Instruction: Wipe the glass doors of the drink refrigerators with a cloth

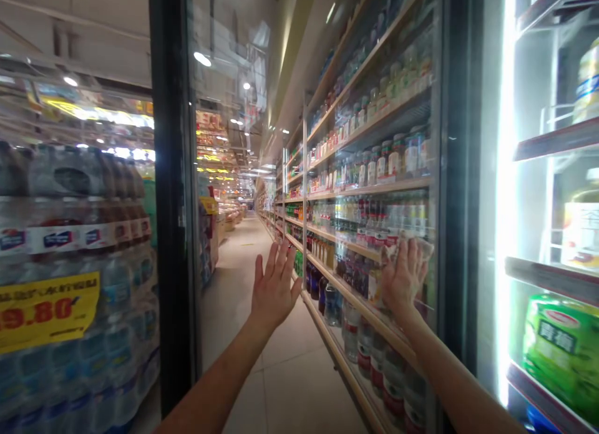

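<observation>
A tall glass door point(234, 340) in a dark frame stands in front of me. My left hand point(275, 287) is at the pane with its fingers spread and nothing in it; it appears to lie flat on the glass. On the pane's right side, my right hand point(403, 275) presses a crumpled pale cloth point(425, 249) against the glass. Part of the cloth sticks out beyond the fingers; the rest is hidden under the palm.
At right is a lit cooler with shelves point(552, 141), holding bottles and a green pack point(559, 347). Stacked bottle packs point(116, 334) with a yellow price sign point(51, 309) stand left of the dark door frame point(175, 203). Bottle shelves point(365, 191) and an aisle show in or through the glass.
</observation>
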Demonstrator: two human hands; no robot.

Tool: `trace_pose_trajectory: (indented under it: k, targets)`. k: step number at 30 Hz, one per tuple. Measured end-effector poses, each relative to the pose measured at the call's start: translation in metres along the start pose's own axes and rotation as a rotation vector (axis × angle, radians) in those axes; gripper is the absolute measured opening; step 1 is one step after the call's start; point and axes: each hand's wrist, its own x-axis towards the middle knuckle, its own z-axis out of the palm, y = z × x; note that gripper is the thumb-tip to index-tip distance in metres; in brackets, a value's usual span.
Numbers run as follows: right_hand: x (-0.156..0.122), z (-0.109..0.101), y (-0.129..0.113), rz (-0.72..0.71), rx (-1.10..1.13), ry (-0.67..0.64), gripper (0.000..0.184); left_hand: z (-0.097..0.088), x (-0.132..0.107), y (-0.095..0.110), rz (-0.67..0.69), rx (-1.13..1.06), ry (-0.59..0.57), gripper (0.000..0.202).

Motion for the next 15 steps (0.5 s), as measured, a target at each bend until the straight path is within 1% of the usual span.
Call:
trace_pose_trajectory:
  k: [1,3,4,5,6,7,8,10,11,12,13,14,15]
  targets:
    - [-0.002,0.0,-0.01,-0.079,0.021,-0.034,0.061,0.0,0.0,0.0,0.0,-0.004,0.001,0.052]
    - [-0.01,-0.002,-0.031,-0.366,0.095,-0.133,0.062,0.0,0.001,0.0,0.002,-0.002,0.018,0.051]
    - [-0.014,-0.004,-0.039,-0.5,0.129,-0.176,0.061,0.0,0.001,-0.001,0.006,0.003,0.029,0.05]
    - [-0.017,-0.005,-0.041,-0.588,0.15,-0.199,0.061,0.0,0.001,-0.001,0.013,0.009,0.038,0.05]
    - [-0.017,-0.005,-0.038,-0.608,0.153,-0.201,0.06,0.001,0.001,-0.001,0.018,0.015,0.045,0.049]
    - [-0.013,-0.005,-0.03,-0.559,0.138,-0.186,0.059,0.001,0.0,-0.002,0.021,0.018,0.047,0.05]
    - [-0.007,-0.005,-0.019,-0.452,0.108,-0.155,0.059,0.001,0.0,-0.002,0.021,0.019,0.047,0.05]
    - [0.011,-0.002,0.005,-0.172,0.044,-0.074,0.059,0.002,0.0,-0.001,0.017,0.014,0.038,0.051]
    - [0.02,-0.001,0.012,-0.048,0.022,-0.036,0.059,0.002,0.0,-0.001,0.01,0.009,0.035,0.052]
    - [0.027,0.001,0.015,0.036,0.011,-0.005,0.06,0.002,0.0,0.0,0.003,0.004,0.031,0.052]
    - [0.031,0.002,0.012,0.062,0.011,0.015,0.06,0.002,0.0,0.0,0.0,0.001,0.028,0.052]
    - [0.032,0.002,0.004,0.029,0.021,0.015,0.06,0.002,0.0,0.0,0.001,0.0,0.029,0.051]
    - [0.029,0.002,-0.008,-0.058,0.04,-0.006,0.061,0.002,0.0,0.0,0.005,0.002,0.033,0.051]
